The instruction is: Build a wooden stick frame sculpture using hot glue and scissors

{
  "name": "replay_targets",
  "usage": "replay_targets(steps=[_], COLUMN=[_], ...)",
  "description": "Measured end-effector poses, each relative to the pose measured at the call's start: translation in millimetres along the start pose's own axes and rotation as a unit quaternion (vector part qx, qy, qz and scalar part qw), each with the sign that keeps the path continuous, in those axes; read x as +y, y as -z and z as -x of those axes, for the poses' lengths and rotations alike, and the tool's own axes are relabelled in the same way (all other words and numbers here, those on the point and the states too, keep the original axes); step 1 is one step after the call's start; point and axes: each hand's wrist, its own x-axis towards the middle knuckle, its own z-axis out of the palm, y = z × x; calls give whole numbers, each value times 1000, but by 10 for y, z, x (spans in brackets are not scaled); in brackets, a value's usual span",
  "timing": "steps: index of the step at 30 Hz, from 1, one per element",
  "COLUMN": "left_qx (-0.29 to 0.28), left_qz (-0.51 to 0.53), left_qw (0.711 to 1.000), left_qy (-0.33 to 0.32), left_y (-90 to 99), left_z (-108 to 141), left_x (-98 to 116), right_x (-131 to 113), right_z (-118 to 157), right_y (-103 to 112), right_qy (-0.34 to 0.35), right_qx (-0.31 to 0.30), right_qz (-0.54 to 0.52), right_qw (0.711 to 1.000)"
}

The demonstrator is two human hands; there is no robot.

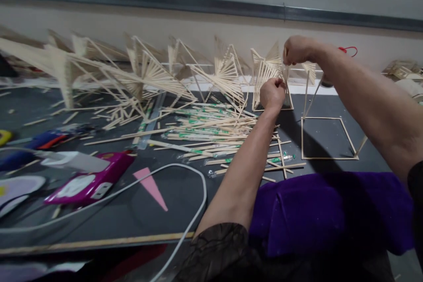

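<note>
At the back right of the table stands a small model of thin wooden sticks (269, 69), its sticks fanned out in a twisted surface above a square base. My left hand (272, 93) is in front of it, fingers pinched together; what they hold, if anything, is hidden. Higher up, at the model's right side, my right hand (298, 50) is closed on a thin wooden stick (287, 69) that runs down from the fingertips. Below my right forearm, a square stick frame (329, 158) lies on the table with a few sticks rising from its corners.
Several similar stick models (218, 77) line the wall. Loose and wrapped sticks (211, 130) are heaped mid-table. At left are a magenta device (109, 165), a white cable (201, 172), a pink paper triangle (152, 189) and blue-handled pliers (39, 143). Purple cloth (297, 211) hangs in front.
</note>
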Motion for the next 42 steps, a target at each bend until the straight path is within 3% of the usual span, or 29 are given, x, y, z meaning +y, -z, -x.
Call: replay_targets(steps=[4, 8, 12, 15, 16, 18, 21, 25, 28, 31, 42], left_qx=[100, 194, 213, 127, 76, -84, -304, -444, -495, -510, -542], left_qz=[-14, 59, 94, 101, 113, 156, 241, 295, 304, 309, 324], left_qw=[995, 977, 968, 984, 989, 984, 921, 841, 805, 791, 749], left_qy=[-15, -60, -95, -78, -64, -33, 21, 91, 117, 137, 202], left_y=[173, 337, 541, 665, 686, 690, 608, 385, 242, 169, 44], left_z=[79, 68, 211, 545, 684, 961, 1267, 1413, 1444, 1478, 1634], left_x=[127, 302, 565, 810, 885, 998, 1036, 922, 817, 726, 608], right_x=[-51, -200, -297, -135, -38, 174, 465, 752, 860, 893, 981], right_z=[237, 601, 1237, 1809, 1984, 2276, 2506, 2471, 2399, 2385, 2450], right_y=[217, 440, 606, 603, 566, 435, 142, -259, -464, -577, -674], right_qy=[5, 28, 51, 104, 151, 216, 214, 243, 238, 239, 267], right_qx=[68, 136, 171, 159, 138, 79, 102, 115, 88, 58, 12], right_qz=[-4, 26, -14, -141, -210, -329, -435, -510, -539, -552, -523], right_qw=[998, 990, 984, 972, 956, 916, 869, 817, 803, 797, 810])
